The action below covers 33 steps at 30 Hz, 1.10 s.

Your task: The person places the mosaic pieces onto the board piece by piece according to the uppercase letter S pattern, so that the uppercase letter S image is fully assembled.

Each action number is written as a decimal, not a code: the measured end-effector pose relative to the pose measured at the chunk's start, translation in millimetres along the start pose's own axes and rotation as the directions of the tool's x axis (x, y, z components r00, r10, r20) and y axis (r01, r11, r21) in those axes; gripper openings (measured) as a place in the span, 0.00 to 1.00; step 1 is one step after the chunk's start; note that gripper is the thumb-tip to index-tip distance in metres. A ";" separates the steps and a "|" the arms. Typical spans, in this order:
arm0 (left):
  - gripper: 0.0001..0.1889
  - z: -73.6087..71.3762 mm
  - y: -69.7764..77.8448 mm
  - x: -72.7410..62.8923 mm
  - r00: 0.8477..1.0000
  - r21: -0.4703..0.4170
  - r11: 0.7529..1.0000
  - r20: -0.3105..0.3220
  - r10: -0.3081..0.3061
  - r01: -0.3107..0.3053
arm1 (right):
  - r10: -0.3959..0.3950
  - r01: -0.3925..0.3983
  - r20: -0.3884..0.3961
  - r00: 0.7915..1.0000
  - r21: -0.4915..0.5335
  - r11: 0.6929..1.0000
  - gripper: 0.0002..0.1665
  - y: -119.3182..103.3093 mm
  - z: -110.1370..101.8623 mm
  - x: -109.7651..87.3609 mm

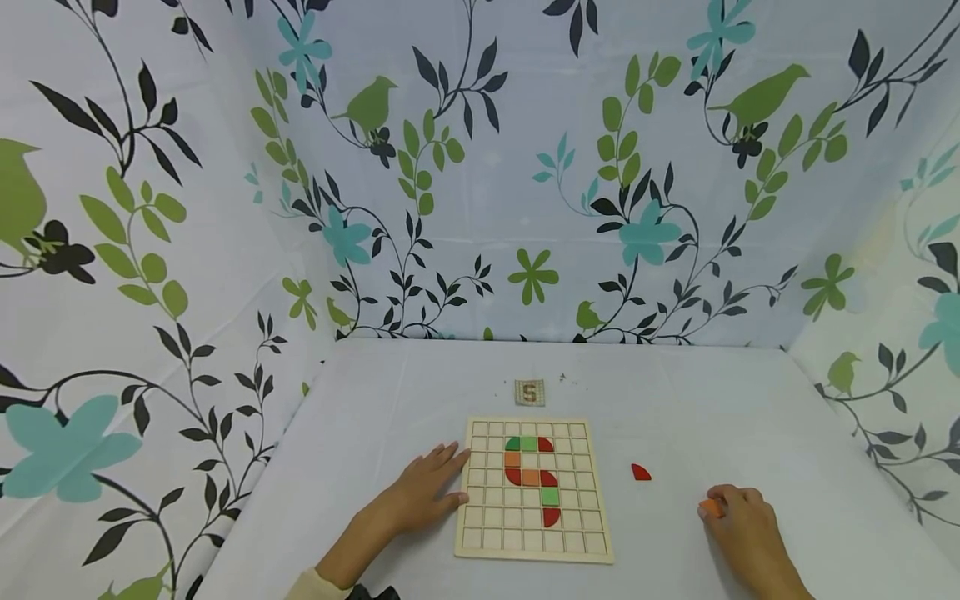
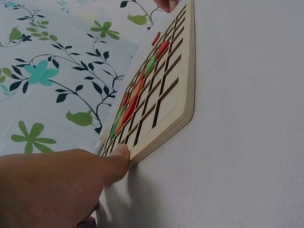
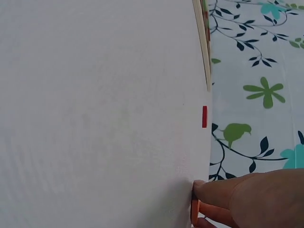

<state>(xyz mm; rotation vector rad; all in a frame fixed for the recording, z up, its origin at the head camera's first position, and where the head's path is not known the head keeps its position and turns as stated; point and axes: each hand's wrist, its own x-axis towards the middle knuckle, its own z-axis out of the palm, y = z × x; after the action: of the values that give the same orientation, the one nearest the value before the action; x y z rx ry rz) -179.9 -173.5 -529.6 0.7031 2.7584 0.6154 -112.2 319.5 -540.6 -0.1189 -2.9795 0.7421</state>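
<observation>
A wooden grid board (image 1: 495,533) lies on the white table, with green, orange and red tiles set in its cells in an S-like path. My left hand (image 1: 423,492) rests at the board's left edge, fingers extended; in the left wrist view its thumb (image 2: 118,159) touches the board's rim. Off to the right, my right hand (image 1: 746,529) pinches an orange tile (image 1: 712,507) between thumb and fingers. The same orange tile (image 3: 194,211) shows edge-on in the right wrist view. Between board and right hand lies a loose red quarter-round tile (image 1: 641,472).
Behind the board lies a small square card (image 1: 529,392) marked with an S-like figure. The white tabletop (image 1: 675,400) runs back to a hanging cloth (image 1: 480,208) printed with birds, leaves and flowers, which also covers both sides.
</observation>
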 end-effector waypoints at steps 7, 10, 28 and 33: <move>0.38 2.3 -1.0 -1.0 1.000 -0.011 1.000 0.003 0.000 0.000 | 0.050 -0.051 0.027 0.998 0.012 0.999 0.24 0.3 -2.0 -1.4; 0.38 2.5 -0.8 -1.1 1.000 -0.008 1.000 0.003 0.000 0.000 | 0.046 -0.045 0.013 0.999 -0.001 0.999 0.20 -2.9 -0.5 -4.2; 0.38 1.3 -0.2 -1.5 1.000 0.006 1.000 -0.012 0.006 -0.006 | -0.119 0.119 -0.003 0.993 -0.020 0.993 0.13 -20.5 2.0 38.6; 0.38 1.3 -0.3 -1.7 1.000 0.012 1.000 -0.015 0.008 -0.008 | -0.143 0.143 0.002 0.990 0.025 0.989 0.12 -29.5 7.8 55.3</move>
<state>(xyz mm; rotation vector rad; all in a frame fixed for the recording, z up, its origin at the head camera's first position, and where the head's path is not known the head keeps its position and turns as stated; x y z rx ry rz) -178.1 -174.1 -530.7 0.7153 2.7761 0.6090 -169.6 295.0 -531.0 0.0971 -2.9424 0.7626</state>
